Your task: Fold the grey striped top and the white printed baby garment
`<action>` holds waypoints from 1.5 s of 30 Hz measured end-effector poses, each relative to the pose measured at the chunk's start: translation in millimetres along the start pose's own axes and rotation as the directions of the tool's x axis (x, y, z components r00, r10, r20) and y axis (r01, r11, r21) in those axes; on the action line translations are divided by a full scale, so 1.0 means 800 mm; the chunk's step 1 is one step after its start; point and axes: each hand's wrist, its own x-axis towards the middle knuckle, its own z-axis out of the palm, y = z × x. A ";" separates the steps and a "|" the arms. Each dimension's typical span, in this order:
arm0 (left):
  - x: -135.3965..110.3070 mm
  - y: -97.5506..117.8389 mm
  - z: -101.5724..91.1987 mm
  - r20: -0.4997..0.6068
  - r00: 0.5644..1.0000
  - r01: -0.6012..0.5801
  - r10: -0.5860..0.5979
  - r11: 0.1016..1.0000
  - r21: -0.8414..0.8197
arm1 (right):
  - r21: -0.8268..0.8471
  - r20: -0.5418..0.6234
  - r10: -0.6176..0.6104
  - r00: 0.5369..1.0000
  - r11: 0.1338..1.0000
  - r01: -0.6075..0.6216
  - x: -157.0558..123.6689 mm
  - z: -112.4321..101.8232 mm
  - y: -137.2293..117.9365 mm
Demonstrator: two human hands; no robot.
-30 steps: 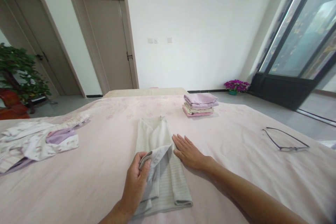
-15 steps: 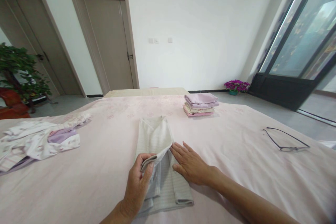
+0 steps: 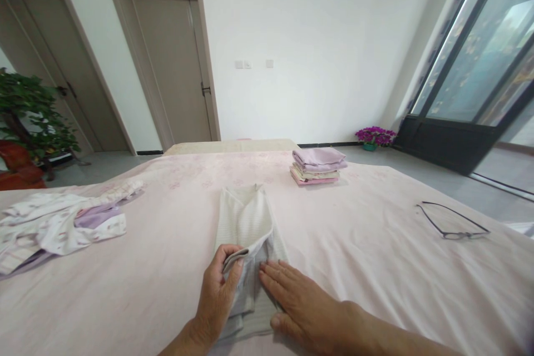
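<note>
A small pale grey-white striped garment, which looks like a baby top [image 3: 246,214], lies partly folded on the pink bed sheet [image 3: 167,289] in front of me. My left hand [image 3: 219,283] pinches a folded edge of it between thumb and fingers, lifting that flap a little. My right hand [image 3: 298,300] lies flat on the garment's lower right part, fingers stretched out and pointing up and left. The palm hides the lower right corner of the cloth.
Beyond the garment, to the right, stands a stack of folded clothes [image 3: 319,167]. Loose clothes [image 3: 67,222] lie heaped at the left. Eyeglasses [image 3: 454,228] rest on the sheet at the right. Purple flowers [image 3: 375,136] stand on the floor by the wall.
My right hand has slid down and toward me over the garment, from its right edge to its lower right part. My left hand keeps its pinch in nearly the same place.
</note>
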 end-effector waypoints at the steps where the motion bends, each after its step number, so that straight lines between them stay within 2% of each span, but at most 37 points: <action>1: -0.001 0.000 0.000 0.007 1.000 -0.003 0.003 1.000 0.004 | 0.006 0.005 -0.003 1.000 1.000 0.003 -0.002 0.002 -0.002; 3: -0.002 0.001 0.001 0.036 0.999 -0.015 0.015 1.000 0.010 | 0.029 0.027 -0.018 0.999 0.999 0.017 -0.005 0.002 -0.009; 6: -0.004 0.002 0.003 0.114 0.993 -0.043 0.041 0.999 0.019 | 0.119 0.097 -0.107 0.990 0.988 0.095 -0.005 -0.005 -0.025; 10: -0.006 0.005 0.006 0.213 0.977 -0.042 0.030 0.998 0.048 | 0.371 0.058 -0.215 0.975 0.911 0.179 -0.003 -0.014 -0.030; 12: -0.006 0.007 0.008 0.244 0.970 -0.028 0.009 0.997 0.078 | 0.573 0.005 -0.139 0.990 0.812 0.111 0.000 -0.016 -0.017; 14: -0.007 0.007 0.009 0.269 0.963 -0.027 -0.006 0.992 0.120 | 0.718 -0.081 0.043 0.996 0.695 0.028 0.007 -0.022 0.004; 16: -0.008 0.007 0.010 0.294 0.956 -0.063 0.012 0.984 0.165 | 0.753 -0.225 0.245 0.943 0.658 0.009 0.021 -0.035 0.032; 18: -0.009 0.007 0.012 0.326 0.943 -0.144 0.073 0.969 0.199 | 0.704 -0.367 0.378 0.850 0.711 -0.012 0.042 -0.050 0.063; 19: -0.010 0.006 0.012 0.350 0.930 -0.198 0.116 0.958 0.209 | 0.675 -0.397 0.402 0.825 0.737 -0.035 0.054 -0.058 0.079; 20: -0.010 0.006 0.013 0.376 0.912 -0.256 0.162 0.943 0.214 | 0.635 -0.401 0.408 0.820 0.769 -0.072 0.069 -0.064 0.094; 22: -0.012 0.005 0.013 0.430 0.864 -0.379 0.260 0.900 0.216 | 0.453 -0.417 0.362 0.834 0.878 -0.154 0.100 -0.071 0.122; 24: -0.012 0.005 0.015 0.473 0.806 -0.495 0.355 0.843 0.210 | 0.193 -0.400 0.325 0.857 0.944 -0.268 0.133 -0.068 0.146; 26: -0.012 0.003 0.016 0.515 0.735 -0.599 0.441 0.778 0.189 | -0.043 -0.354 0.318 0.879 0.934 -0.355 0.165 -0.058 0.163; 28: -0.012 0.001 0.018 0.563 0.656 -0.680 0.503 0.717 0.151 | -0.177 -0.322 0.341 0.883 0.895 -0.410 0.193 -0.047 0.175; 31: -0.010 -0.001 0.019 0.628 0.575 -0.732 0.524 0.673 0.108 | -0.213 -0.277 0.374 0.885 0.874 -0.436 0.222 -0.033 0.187; 36: -0.011 0.007 0.014 0.716 0.504 -0.748 0.483 0.658 0.083 | -0.196 -0.218 0.404 0.888 0.873 -0.446 0.236 -0.026 0.201; 38: -0.013 0.011 0.010 0.742 0.498 -0.742 0.448 0.663 0.097 | -0.188 -0.208 0.410 0.888 0.874 -0.448 0.235 -0.027 0.203; 41: -0.018 0.011 0.007 0.732 0.534 -0.713 0.424 0.691 0.120 | -0.181 -0.196 0.408 0.892 0.879 -0.442 0.228 -0.030 0.196; 43: -0.020 0.007 0.007 0.691 0.586 -0.691 0.424 0.707 0.151 | -0.186 -0.196 0.393 0.898 0.885 -0.428 0.219 -0.030 0.186; 45: -0.020 0.001 0.008 0.619 0.660 -0.667 0.427 0.712 0.220 | -0.205 -0.199 0.349 0.916 0.899 -0.387 0.206 -0.026 0.172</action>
